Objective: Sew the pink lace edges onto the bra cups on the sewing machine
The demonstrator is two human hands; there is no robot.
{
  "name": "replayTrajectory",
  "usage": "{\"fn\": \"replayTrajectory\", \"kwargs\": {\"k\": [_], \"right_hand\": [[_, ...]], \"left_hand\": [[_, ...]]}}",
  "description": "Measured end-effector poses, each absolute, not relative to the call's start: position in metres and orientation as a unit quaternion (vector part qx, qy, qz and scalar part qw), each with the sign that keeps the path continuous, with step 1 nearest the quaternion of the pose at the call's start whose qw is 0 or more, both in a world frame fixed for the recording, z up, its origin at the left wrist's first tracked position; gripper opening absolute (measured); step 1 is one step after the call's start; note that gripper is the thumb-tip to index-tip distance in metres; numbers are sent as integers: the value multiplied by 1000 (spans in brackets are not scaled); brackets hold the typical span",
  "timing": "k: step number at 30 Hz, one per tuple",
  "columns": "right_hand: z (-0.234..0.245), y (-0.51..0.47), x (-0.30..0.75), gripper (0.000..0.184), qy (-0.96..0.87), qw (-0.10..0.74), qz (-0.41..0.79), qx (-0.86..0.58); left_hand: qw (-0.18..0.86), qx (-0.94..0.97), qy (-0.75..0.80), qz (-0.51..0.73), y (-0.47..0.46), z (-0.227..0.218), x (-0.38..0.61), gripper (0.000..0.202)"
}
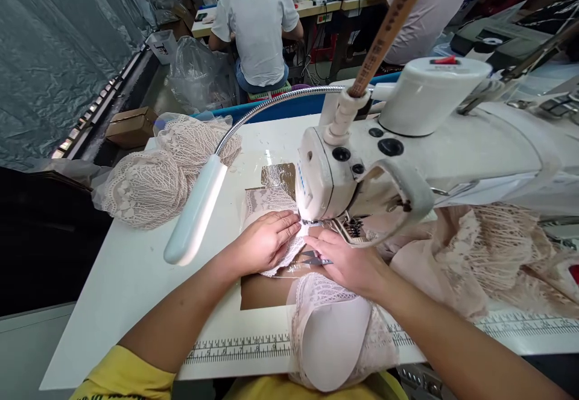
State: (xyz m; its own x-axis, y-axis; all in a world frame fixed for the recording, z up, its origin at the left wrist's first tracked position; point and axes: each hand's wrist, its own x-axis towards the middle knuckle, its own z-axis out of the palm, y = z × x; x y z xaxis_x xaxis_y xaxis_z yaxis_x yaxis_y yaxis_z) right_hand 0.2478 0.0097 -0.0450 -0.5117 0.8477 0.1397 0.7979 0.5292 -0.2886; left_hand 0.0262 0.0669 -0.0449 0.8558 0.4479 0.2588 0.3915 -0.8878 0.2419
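Note:
A white sewing machine [407, 146] stands on the white table [136, 273]. My left hand [266, 240] lies flat with fingers stretched on a piece of pale lace fabric [287, 252] just in front of the needle. My right hand [346, 261] presses the same lace from the right, fingers together, with small dark thread snips [316, 260] under its fingers. A padded lace cup [335, 333] hangs over the table's near edge below my right wrist.
A white gooseneck lamp [194, 213] reaches over the table's left. Stacked lace cups [149, 183] sit at the far left. More lace [493, 255] is heaped right of the machine. A ruler strip [239, 349] runs along the front edge. Two seated people work at benches behind.

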Motion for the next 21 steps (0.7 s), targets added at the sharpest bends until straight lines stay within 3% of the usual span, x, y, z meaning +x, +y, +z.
{"fn": "replayTrajectory", "kwargs": {"k": [6, 11, 21], "right_hand": [[-37, 7, 243, 28, -870, 69, 67, -483], [-40, 7, 242, 42, -860, 43, 37, -507], [-46, 12, 246, 35, -845, 104, 46, -523]], "left_hand": [[93, 955, 233, 159, 69, -46, 26, 37], [80, 955, 248, 140, 69, -43, 24, 36], [97, 968, 203, 108, 60, -31, 27, 32]]}}
